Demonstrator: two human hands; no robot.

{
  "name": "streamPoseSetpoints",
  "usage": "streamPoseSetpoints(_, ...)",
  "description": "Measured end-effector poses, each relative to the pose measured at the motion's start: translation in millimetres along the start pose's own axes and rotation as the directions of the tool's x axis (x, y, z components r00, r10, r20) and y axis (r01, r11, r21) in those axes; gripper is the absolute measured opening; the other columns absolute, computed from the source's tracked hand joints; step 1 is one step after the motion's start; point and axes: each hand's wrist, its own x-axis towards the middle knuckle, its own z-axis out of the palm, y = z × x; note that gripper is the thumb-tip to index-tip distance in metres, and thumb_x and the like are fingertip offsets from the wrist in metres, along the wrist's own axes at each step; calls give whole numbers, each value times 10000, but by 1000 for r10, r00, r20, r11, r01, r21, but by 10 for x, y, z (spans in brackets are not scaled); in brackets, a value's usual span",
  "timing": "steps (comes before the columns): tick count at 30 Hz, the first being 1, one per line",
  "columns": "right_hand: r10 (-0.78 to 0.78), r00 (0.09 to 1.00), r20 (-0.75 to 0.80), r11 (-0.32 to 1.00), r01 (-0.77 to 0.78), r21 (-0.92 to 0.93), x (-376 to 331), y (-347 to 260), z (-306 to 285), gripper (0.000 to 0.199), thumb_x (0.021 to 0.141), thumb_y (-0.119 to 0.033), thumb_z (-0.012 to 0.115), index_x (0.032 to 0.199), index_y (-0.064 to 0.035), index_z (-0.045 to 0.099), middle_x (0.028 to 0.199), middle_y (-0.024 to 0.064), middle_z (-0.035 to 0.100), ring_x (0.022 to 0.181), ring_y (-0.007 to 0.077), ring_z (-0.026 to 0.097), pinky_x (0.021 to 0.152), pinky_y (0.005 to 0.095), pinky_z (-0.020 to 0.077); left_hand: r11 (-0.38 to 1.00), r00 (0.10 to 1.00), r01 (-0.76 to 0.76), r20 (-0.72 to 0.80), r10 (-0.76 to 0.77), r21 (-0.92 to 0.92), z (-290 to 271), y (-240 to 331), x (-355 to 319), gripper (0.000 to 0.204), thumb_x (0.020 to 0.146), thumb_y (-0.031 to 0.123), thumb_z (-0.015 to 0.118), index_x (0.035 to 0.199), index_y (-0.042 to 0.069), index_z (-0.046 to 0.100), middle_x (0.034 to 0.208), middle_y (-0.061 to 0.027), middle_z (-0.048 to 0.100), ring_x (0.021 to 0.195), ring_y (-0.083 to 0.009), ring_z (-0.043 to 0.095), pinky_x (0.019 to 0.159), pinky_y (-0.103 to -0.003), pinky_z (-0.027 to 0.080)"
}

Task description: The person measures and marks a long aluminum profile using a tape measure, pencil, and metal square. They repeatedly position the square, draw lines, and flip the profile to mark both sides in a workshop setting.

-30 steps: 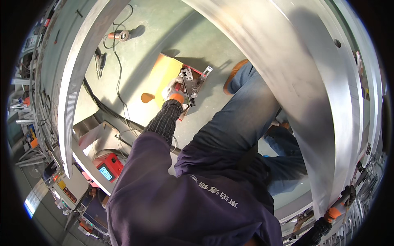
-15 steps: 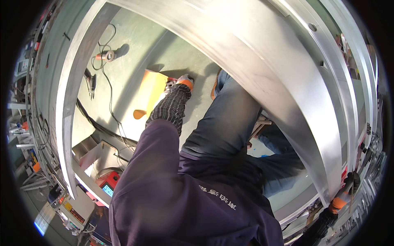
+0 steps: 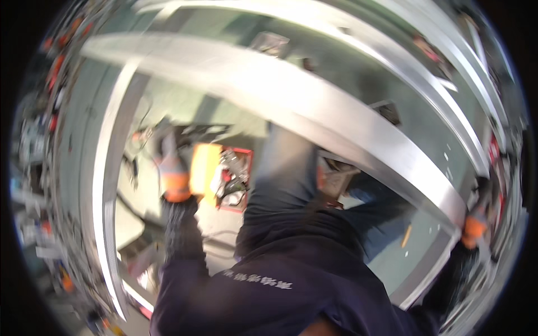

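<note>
My left hand (image 3: 171,159), in a grey glove with an orange cuff, is over the floor just left of a yellow panel (image 3: 205,171). Motion smears its fingers, so any hold is hidden from me. Against that panel stands a red-edged box (image 3: 247,182) with mixed small items (image 3: 231,176) inside, too blurred to name. Far to the right, my right hand (image 3: 476,218), gloved the same way, is beside the end of a broad silver metal beam (image 3: 336,112). Its fingers are blurred against dark shapes.
The broad beam crosses in front of my legs. A narrower upright profile (image 3: 106,168) runs down the left, and more long metal profiles (image 3: 414,75) lie beyond. A dark cable (image 3: 131,207) lies on the floor at left. Between my legs is a box-like thing (image 3: 336,179).
My left hand has moved from behind the yellow panel to its left, uncovering the red-edged box. My right hand appears higher in the picture. The whole view has shifted and blurred.
</note>
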Motion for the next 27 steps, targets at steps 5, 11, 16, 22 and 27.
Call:
streamPoseSetpoints(5,-142,989,-39,983,146,115,230,-163,210,394,1206,-224,517,1545,-43,605,1131,117,773,896,126,671,797,289,555,753,760,-647,-176,626,-117,-406,2357,297,125,975,68,737,1096,38,725,1018,-126,707,842,-249,731,754,-366,586)
streamPoseSetpoints(11,-195,980,-33,954,197,226,-249,-762,-9,407,1044,-140,702,1413,30,677,1145,154,789,981,226,725,921,338,585,443,440,-865,65,895,-235,831,4051,146,343,733,184,801,1076,172,807,982,17,666,848,-195,636,702,-373,473)
streamPoseSetpoints(16,-498,839,218,865,497,67,-631,-868,-245,627,830,-275,942,1340,-2,700,1292,238,758,1239,438,710,1128,552,518,492,462,-814,168,871,-310,1316,4433,-358,339,763,197,808,1101,185,839,1044,19,722,883,-235,658,742,-401,502)
streamPoseSetpoints(22,-543,799,260,823,568,-25,-573,-711,-168,449,760,-157,939,1164,-53,773,1162,128,804,1175,392,740,1105,589,548,581,482,-755,343,806,-304,1503,4683,-583,347,829,196,769,1170,146,810,1113,-31,713,992,-269,661,830,-425,516)
streamPoseSetpoints(27,-596,776,204,783,618,-65,-511,-630,-68,312,780,-106,904,1068,-87,786,1047,84,808,1079,360,772,1084,576,579,575,503,-728,279,818,-372,1381,4583,-531,364,776,179,824,1134,117,812,1204,-81,742,1074,-304,697,947,-452,586)
